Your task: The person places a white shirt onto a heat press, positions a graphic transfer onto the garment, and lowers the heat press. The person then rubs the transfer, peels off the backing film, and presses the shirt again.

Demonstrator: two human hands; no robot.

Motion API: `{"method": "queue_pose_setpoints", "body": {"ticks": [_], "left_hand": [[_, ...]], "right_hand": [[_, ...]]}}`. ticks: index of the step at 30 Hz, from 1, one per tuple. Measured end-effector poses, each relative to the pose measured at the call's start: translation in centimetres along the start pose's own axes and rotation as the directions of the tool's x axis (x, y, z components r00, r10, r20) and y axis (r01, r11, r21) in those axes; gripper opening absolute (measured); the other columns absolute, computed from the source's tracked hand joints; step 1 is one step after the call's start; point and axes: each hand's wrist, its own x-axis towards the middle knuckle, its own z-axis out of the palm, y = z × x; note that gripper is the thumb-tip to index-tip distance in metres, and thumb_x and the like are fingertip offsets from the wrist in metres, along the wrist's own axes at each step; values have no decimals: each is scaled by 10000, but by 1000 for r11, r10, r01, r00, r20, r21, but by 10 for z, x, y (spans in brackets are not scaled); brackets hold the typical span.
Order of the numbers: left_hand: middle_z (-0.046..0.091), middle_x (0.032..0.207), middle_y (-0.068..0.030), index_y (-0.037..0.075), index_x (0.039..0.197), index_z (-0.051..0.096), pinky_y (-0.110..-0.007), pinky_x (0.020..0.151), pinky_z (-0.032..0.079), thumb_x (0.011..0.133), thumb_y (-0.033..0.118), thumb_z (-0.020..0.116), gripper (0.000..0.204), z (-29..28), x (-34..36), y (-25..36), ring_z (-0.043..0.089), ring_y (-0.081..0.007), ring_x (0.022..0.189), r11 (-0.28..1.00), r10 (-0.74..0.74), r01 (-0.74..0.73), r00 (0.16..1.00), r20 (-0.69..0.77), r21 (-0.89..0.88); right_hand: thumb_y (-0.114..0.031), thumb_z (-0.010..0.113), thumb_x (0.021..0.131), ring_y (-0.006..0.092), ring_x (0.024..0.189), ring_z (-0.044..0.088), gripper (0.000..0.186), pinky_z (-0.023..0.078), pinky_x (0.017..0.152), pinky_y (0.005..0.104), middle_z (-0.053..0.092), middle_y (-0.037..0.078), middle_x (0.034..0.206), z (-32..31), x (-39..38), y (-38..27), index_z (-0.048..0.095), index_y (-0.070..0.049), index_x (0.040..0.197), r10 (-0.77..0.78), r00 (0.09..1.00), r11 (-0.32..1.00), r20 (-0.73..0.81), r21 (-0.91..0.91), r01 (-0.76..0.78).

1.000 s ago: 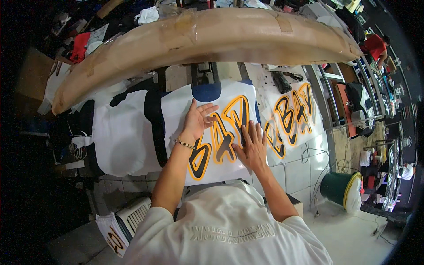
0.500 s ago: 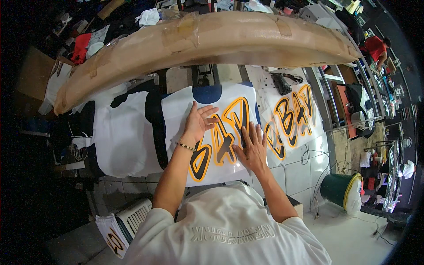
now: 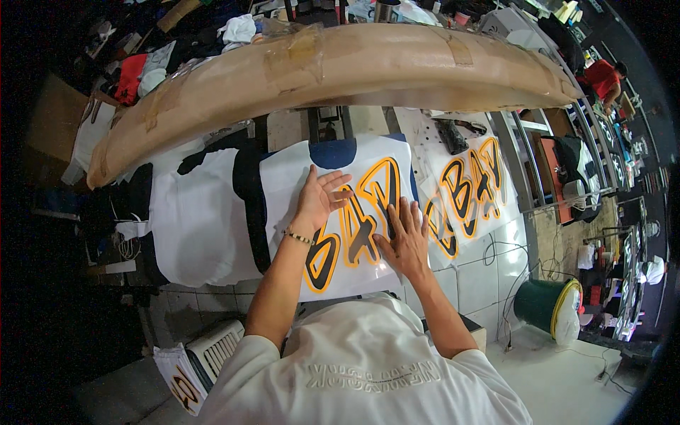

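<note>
A white panel of fabric or film with large black letters edged in orange (image 3: 382,273) lies in front of me over dark blue cloth (image 3: 333,153). Whether the letters sit on a clear sheet or on the cloth itself, I cannot tell. My left hand (image 3: 321,195) is turned partly palm up over the panel's left part, fingers spread and holding nothing. On the panel's right part my right hand (image 3: 405,239) lies palm down with its fingers apart. To the right is a second lettered sheet (image 3: 473,191). A white garment piece with black edges (image 3: 202,212) lies to the left.
A long padded brown beam (image 3: 368,67) wrapped with tape arches across behind the panel. Metal rails (image 3: 528,152) stand at the right. A green bucket (image 3: 540,306) and loose cables (image 3: 506,312) are on the floor. Far right, a person in red (image 3: 603,76) is bent over.
The view has shifted very slightly, so the brown beam appears a little lower. Both hands keep their places on and over the panel.
</note>
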Motion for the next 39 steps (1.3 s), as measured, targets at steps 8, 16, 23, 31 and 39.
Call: {"method": "queue_pose_setpoints", "body": {"ticks": [8, 16, 23, 31, 39], "left_hand": [[596, 1381, -183, -16, 1379, 488, -279, 695, 591, 1026, 643, 258, 782, 1, -1, 1, 736, -242, 917, 1000, 0, 0, 1000, -13, 26], [598, 1378, -184, -15, 1376, 490, -288, 705, 594, 1028, 639, 259, 776, 0, -1, 1, 734, -243, 928, 1000, -4, 5, 1000, -15, 21], [588, 1380, -200, -40, 1389, 460, -295, 711, 602, 1028, 634, 276, 785, -2, -1, 0, 732, -264, 942, 1000, 5, -6, 1000, 5, 8], [589, 1371, -210, -57, 1395, 438, -297, 708, 612, 1030, 628, 284, 791, -4, 2, 1, 729, -290, 967, 1000, 7, -7, 1000, 28, 10], [591, 1373, -202, -47, 1392, 444, -294, 716, 606, 1033, 626, 263, 783, -3, 2, 1, 724, -289, 990, 1000, 11, -11, 999, 30, 17]], "right_hand": [[-477, 664, 885, 417, 1504, 200, 771, 126, 1193, 612, 279, 191, 1616, 0, 0, -1, 420, -109, 1518, 1, 1000, 1000, -5, 6, -1], [-527, 613, 925, 445, 1498, 202, 745, 148, 1176, 623, 296, 214, 1603, -2, 0, -2, 439, -89, 1501, -10, 1000, 1000, -20, -12, 10], [-495, 643, 894, 421, 1504, 200, 768, 116, 1194, 618, 273, 196, 1618, -1, 2, -2, 418, -112, 1520, 6, 1000, 1000, 1, 3, -6], [-479, 645, 893, 428, 1502, 199, 759, 125, 1190, 622, 278, 199, 1616, -2, 3, -3, 425, -104, 1515, 12, 1000, 1000, -1, 13, -12], [-480, 655, 890, 424, 1505, 195, 762, 120, 1192, 620, 278, 200, 1616, -2, 3, -2, 429, -103, 1513, 16, 1000, 1000, 9, 21, -16]]}}
